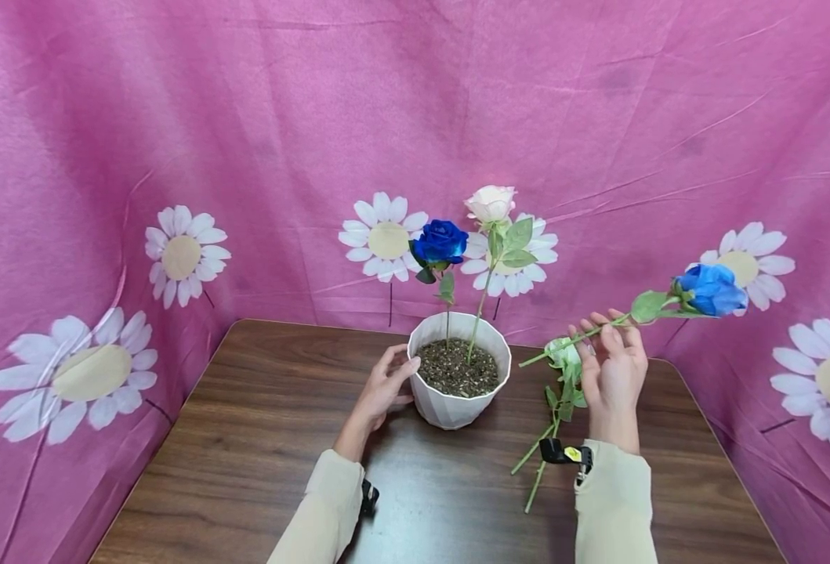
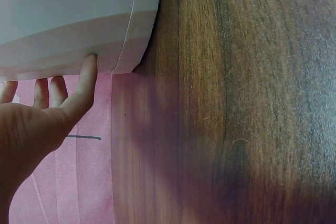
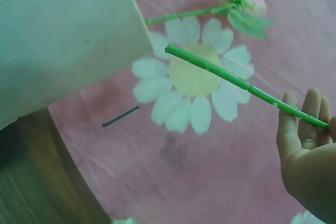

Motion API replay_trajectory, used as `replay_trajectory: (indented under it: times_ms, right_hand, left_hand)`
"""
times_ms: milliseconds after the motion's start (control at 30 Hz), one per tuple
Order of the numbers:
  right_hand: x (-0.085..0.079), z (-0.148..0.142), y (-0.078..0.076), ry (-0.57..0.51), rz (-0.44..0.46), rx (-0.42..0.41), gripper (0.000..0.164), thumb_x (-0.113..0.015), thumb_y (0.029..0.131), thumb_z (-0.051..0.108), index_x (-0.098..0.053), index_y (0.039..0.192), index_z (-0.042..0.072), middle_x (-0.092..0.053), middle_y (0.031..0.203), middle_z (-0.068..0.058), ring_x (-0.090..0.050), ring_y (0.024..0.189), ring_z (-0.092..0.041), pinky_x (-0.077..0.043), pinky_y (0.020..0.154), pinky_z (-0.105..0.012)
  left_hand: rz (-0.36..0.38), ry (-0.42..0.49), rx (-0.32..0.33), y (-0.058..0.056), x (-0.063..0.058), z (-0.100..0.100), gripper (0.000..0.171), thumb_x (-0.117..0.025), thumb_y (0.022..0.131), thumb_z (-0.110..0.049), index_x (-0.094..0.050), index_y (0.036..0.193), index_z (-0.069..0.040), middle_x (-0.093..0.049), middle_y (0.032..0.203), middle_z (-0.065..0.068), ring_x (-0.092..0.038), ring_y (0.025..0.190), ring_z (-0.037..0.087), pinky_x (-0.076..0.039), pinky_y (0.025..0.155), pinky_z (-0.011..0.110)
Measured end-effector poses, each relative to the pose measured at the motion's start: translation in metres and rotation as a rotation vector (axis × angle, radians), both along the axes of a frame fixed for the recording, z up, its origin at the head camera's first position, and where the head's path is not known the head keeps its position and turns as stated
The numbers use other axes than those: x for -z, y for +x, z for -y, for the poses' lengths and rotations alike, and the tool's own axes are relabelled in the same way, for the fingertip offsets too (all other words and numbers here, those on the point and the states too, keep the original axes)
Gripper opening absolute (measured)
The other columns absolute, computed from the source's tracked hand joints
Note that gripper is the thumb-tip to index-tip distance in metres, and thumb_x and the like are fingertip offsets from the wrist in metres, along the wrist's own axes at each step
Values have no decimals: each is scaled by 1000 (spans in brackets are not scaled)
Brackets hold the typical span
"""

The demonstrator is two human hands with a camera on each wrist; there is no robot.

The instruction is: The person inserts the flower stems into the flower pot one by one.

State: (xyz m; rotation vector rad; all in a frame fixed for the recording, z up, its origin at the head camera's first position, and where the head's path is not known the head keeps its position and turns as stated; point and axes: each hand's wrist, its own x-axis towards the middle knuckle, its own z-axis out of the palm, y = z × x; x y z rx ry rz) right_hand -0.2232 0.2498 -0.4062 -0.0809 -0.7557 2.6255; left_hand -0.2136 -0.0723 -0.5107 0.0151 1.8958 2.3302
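A light blue rose (image 1: 712,290) is at the middle right of the head frame. Its green stem (image 3: 231,80) slants down to the left, and the cut end is near the pot but not in it. The person's right grip (image 1: 614,376) pinches this stem between the thumb and fingers.

The white pot (image 1: 460,409) stands just right of the middle of the frame. The left grip (image 1: 384,388) holds the pot's left side, with the thumb on the near side and the fingers bent around it. Brown soil (image 1: 460,372) is inside. A dark blue rose (image 1: 440,241) and a pale pink rose (image 1: 491,204) stand up in the soil, the pink 1 a bit higher.

To the right of the pot, a white rose (image 1: 559,354) lies on the brown worktop (image 1: 245,431), partly hidden by the right grip. 2 green stem ends poke out below it. Pale sleeves (image 1: 612,501) come in from the bottom. A pink cloth (image 1: 316,117) with big white daisies hangs behind.
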Motion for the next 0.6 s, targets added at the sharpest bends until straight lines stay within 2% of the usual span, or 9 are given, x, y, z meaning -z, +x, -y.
replay_trajectory:
  times_ms: [300, 600]
  right_hand:
    - [-9, 15, -8, 82, -49, -44, 18, -51, 102, -4, -52, 119, -6, -65, 102, -21, -68, 85, -31, -60, 87, -45]
    - [-5, 38, -12, 341, -41, -94, 19, -47, 104, -2, -53, 121, -5, -70, 102, -17, -71, 87, -26, -60, 87, -40]
  left_hand:
    - [-6, 1, 0, 0, -2, 0, 49, -64, 99, -24, -49, 143, -8, -48, 133, 22, -56, 112, 33, -55, 86, 64]
    - [-2, -2, -1, 0, 0, 0, 49, -65, 99, -24, -49, 143, -8, -49, 132, 21, -56, 110, 31, -55, 84, 63]
